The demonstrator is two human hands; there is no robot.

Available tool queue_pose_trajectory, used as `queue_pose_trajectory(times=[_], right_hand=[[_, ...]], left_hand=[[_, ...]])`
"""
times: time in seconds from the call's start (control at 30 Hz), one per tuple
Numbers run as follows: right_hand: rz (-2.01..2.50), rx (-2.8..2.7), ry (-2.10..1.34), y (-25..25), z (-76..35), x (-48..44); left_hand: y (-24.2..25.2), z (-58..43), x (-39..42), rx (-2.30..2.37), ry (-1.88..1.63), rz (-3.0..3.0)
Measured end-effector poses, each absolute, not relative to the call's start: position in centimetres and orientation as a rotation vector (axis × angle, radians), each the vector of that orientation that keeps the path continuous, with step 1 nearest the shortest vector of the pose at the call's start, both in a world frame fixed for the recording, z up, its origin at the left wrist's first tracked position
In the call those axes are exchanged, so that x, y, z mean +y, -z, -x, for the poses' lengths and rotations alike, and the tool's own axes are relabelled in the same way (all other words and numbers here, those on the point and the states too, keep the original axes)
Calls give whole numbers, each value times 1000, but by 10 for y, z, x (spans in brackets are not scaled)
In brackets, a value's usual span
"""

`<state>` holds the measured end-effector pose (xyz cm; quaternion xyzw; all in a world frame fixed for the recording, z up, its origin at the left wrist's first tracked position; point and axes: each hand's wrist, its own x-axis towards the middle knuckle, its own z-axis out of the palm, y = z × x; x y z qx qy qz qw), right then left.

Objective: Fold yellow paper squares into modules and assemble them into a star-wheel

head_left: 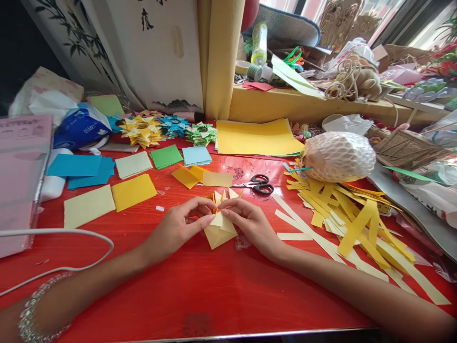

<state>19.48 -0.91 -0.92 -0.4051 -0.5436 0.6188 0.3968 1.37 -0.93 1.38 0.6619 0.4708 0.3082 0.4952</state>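
Pinches a folded paper piece [214, 236], pale and deeper yellow, at its top, with left hand [178, 226] and right hand [252, 224] meeting fingertip to fingertip over it. Closes thumb and forefinger of each hand on the upper points of the paper, left from the left side, right from the right. Rests the lower corner of the piece on the red counter [200, 286], between the two wrists and nearer the body than the fingertips. Works just short of black-handled scissors [260, 184], lying beyond the right hand and clear of it. Has cut yellow strips [350, 209] heaped to the right, well apart from the right hand, and paper squares [134, 191] spread to the left. Faces finished paper stars [143, 131] at the far edge, near a large yellow sheet [257, 137].
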Motion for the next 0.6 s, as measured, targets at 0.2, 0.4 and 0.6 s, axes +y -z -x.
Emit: queue_pose_trajectory(times=[0.2,0.4,0.6], right_hand=[[1025,-1318,-1595,9,-194,-8],[997,-1300,-1596,10,-195,-7],[995,-1285,-1610,11,-195,-7]], left_hand=[[-12,-11,-10,1251,-829,-1675],[-11,-7,-10,1224,-806,-1868],[-3,-4,-8,1086,-874,-2112]])
